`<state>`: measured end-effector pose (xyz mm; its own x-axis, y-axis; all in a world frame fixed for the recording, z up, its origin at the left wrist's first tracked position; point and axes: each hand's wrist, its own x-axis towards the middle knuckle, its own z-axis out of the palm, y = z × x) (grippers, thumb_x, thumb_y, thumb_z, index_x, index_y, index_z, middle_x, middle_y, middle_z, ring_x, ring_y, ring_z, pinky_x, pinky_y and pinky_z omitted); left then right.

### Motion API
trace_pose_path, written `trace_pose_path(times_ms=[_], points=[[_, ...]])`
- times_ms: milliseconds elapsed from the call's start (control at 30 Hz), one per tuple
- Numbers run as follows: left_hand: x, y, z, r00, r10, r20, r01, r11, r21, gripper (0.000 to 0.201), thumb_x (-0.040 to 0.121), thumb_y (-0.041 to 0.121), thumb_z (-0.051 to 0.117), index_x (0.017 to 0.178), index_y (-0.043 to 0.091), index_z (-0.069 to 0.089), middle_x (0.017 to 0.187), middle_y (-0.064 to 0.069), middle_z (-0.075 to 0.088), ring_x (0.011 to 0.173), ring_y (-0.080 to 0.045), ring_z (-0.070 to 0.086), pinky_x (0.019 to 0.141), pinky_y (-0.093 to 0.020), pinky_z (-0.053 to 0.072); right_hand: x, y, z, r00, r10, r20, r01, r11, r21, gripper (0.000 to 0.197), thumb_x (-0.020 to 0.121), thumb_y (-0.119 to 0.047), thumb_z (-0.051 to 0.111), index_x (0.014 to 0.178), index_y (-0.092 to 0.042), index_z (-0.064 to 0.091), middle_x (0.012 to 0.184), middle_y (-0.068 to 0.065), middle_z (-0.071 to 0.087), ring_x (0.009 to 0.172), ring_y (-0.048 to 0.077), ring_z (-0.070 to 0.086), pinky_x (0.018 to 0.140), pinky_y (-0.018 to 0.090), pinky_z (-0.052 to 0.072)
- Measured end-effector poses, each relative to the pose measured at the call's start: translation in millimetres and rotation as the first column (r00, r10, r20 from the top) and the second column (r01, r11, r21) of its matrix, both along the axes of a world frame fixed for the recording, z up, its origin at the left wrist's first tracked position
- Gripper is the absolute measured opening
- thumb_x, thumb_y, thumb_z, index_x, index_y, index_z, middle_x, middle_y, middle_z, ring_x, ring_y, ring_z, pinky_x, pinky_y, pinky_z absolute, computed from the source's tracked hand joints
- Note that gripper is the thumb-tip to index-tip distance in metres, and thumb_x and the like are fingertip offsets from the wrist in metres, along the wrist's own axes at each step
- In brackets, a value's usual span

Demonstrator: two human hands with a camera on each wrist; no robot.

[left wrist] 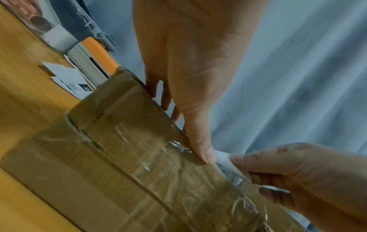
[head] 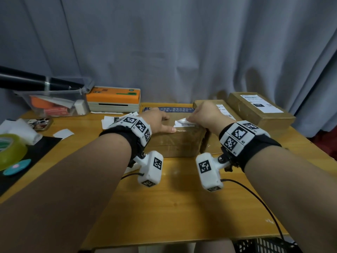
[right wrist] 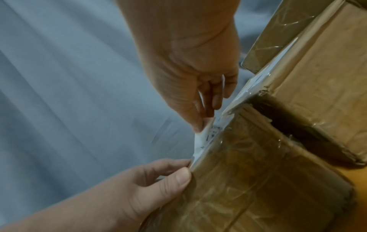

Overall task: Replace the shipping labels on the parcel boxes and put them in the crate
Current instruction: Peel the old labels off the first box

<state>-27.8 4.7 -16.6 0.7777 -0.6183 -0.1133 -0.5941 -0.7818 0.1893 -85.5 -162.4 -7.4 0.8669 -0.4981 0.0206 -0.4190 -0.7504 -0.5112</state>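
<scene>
Cardboard parcel box (head: 175, 141) is sitting mid-table (head: 182, 207), and I'm pressing my left hand (head: 160, 121) flat on its top, fingers straight. I'm pinching the white label's (head: 182, 122) lifted corner with my right hand (head: 204, 115), thumb against fingertips.

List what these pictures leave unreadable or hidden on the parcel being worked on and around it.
- Label text: head view, too small, partly under the right hand; blurred in both wrist views.
- Box top: largely hidden by the left hand.
- Crate: cut off by the bottom edge.
</scene>
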Motion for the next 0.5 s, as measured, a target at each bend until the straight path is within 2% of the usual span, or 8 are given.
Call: trace_pose_path(times_ms=[67,133,267,300,400,433,500], points=[[-1,0,-2,1.0,0.0,-0.005,0.0,1.0,-0.01,0.072,0.082,0.062,0.054,0.142,0.026,0.039,0.144,-0.006,0.035,0.127,-0.026,0.043,0.104,-0.04,0.04,4,1,0,1.0,-0.028,0.005,0.028,0.999,-0.034,0.03,0.077,-0.03,0.074,0.097,-0.008,0.065,0.085,0.006,0.062,0.081,0.023,0.062,0.064,0.032,0.05],[-2,1,-4,1.0,0.002,-0.007,-0.002,1.0,-0.016,0.071,0.082,0.061,0.053,0.143,0.027,0.038,0.145,-0.006,0.034,0.127,-0.027,0.043,0.105,-0.042,0.039,6,1,1,0.999,-0.053,0.009,0.053,0.996,-0.071,0.03,0.074,-0.031,0.076,0.092,-0.01,0.063,0.077,0.003,0.058,0.08,0.023,0.061,0.063,0.032,0.049],[-1,2,-4,1.0,0.009,-0.009,-0.009,1.0,-0.007,0.072,0.083,0.062,0.052,0.144,0.028,0.035,0.147,-0.006,0.031,0.13,-0.026,0.041,0.106,-0.041,0.038,12,2,4,0.998,-0.063,-0.025,0.059,0.989,-0.138,0.031,0.072,-0.035,0.075,0.085,-0.015,0.056,0.074,0.0,0.055,0.084,0.026,0.061,0.08,0.042,0.054],[-1,2,-4,1.0,0.011,-0.011,-0.011,1.0,-0.004,0.072,0.083,0.062,0.052,0.144,0.028,0.035,0.148,-0.006,0.031,0.13,-0.026,0.04,0.106,-0.041,0.038,13,3,5,0.998,-0.055,-0.036,0.049,0.987,-0.151,0.031,0.072,-0.036,0.074,0.087,-0.015,0.057,0.074,0.0,0.055,0.082,0.025,0.06,0.078,0.041,0.054],[-1,2,-5,1.0,0.008,-0.027,-0.009,1.0,-0.017,0.072,0.083,0.061,0.052,0.144,0.028,0.034,0.149,-0.006,0.03,0.13,-0.027,0.04,0.105,-0.041,0.039,13,4,10,0.999,-0.019,-0.043,0.012,0.984,-0.175,0.03,0.074,-0.036,0.073,0.09,-0.013,0.061,0.076,-0.001,0.058,0.072,0.019,0.058,0.061,0.031,0.047],[-1,2,-5,0.999,0.008,-0.032,-0.009,1.0,-0.024,0.071,0.084,0.061,0.052,0.144,0.028,0.034,0.149,-0.006,0.03,0.131,-0.027,0.04,0.105,-0.041,0.039,11,5,12,1.0,-0.013,-0.014,0.01,0.989,-0.149,0.03,0.073,-0.034,0.075,0.089,-0.012,0.064,0.079,0.001,0.061,0.075,0.02,0.061,0.062,0.031,0.048],[-2,3,-5,0.999,0.004,-0.036,-0.005,0.999,-0.032,0.07,0.084,0.059,0.053,0.144,0.028,0.034,0.149,-0.006,0.03,0.131,-0.027,0.04,0.106,-0.042,0.039,7,6,16,0.996,-0.009,0.093,0.013,0.999,-0.046,0.028,0.072,-0.03,0.077,0.089,-0.008,0.068,0.085,0.006,0.066,0.086,0.024,0.065,0.074,0.033,0.053]])
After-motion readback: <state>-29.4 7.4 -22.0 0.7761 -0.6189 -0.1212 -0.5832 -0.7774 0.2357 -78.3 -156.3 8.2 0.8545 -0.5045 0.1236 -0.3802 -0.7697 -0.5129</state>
